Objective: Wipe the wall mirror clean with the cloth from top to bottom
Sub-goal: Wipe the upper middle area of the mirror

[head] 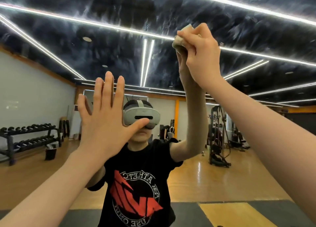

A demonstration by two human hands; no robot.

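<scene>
Pressing a balled cloth (177, 42) high on the wall mirror (51, 98), the right hand (200, 55) grips it with curled fingers; the left hand (104, 124) lies flat, fingers spread, seemingly on the glass. Wiping looks barely begun; everything below remains.

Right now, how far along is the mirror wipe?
Early. The right hand grips the cloth high against the mirror, near the top of reach. The left hand lies flat on the glass, fingers spread. No wiped band shows; everything below the cloth is left.
</scene>
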